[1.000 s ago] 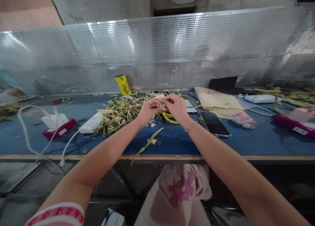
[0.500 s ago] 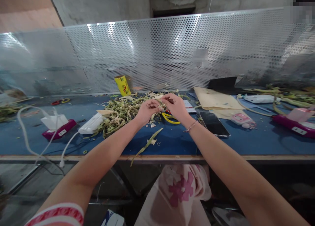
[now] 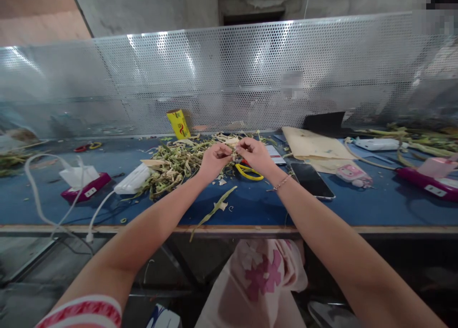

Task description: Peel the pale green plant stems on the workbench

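My left hand [image 3: 215,162] and my right hand [image 3: 255,156] meet over the near right side of a heap of dried plant pieces [image 3: 175,168]. Both are closed in a pinch, fingertips nearly touching, on a small pale bit of dried plant [image 3: 234,154], mostly hidden by the fingers. Just below them lies a yellow loop handle [image 3: 249,173], with a red part beside it, perhaps of scissors. A long dry leaf [image 3: 214,211] rests nearer me, its tip hanging over the table's front edge.
Left of the heap are a white power bank [image 3: 134,179] with a cable and a purple power strip [image 3: 86,187]. To the right lie a black phone [image 3: 312,180], a pink case [image 3: 352,174] and brown paper [image 3: 317,144]. A yellow packet [image 3: 178,124] leans near the perforated metal screen [image 3: 229,80].
My fingertips have shifted slightly and drawn closer over the small plant piece. More of the yellow handle and the red part shows below my right hand. Nothing else has visibly moved.
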Demonstrator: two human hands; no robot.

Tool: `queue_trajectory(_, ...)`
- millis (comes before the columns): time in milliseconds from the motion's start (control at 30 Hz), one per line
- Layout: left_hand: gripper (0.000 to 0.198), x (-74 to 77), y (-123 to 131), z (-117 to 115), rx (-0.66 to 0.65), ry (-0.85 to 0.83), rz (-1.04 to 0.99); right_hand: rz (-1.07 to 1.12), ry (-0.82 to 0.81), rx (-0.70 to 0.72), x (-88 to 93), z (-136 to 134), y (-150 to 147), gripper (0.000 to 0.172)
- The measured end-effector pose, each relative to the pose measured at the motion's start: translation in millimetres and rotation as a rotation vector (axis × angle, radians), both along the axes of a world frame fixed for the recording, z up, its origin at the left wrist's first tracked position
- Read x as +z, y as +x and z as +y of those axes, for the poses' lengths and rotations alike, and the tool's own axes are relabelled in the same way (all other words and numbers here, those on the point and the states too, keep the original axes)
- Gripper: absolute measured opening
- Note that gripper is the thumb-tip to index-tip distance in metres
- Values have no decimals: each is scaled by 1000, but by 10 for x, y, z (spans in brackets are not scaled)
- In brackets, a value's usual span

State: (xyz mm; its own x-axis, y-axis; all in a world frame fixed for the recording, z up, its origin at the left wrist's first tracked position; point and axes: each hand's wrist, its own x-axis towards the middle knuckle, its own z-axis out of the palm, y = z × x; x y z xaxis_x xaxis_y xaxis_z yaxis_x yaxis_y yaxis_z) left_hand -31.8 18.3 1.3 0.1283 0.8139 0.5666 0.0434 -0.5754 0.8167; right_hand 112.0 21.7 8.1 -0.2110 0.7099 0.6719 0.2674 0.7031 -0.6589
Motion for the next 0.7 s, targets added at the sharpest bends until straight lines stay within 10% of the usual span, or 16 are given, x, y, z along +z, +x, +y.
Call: queue_trajectory(700,25,-63,14,20,-140,-97,-81,-59,35,-64,-28,-35,-12,11)
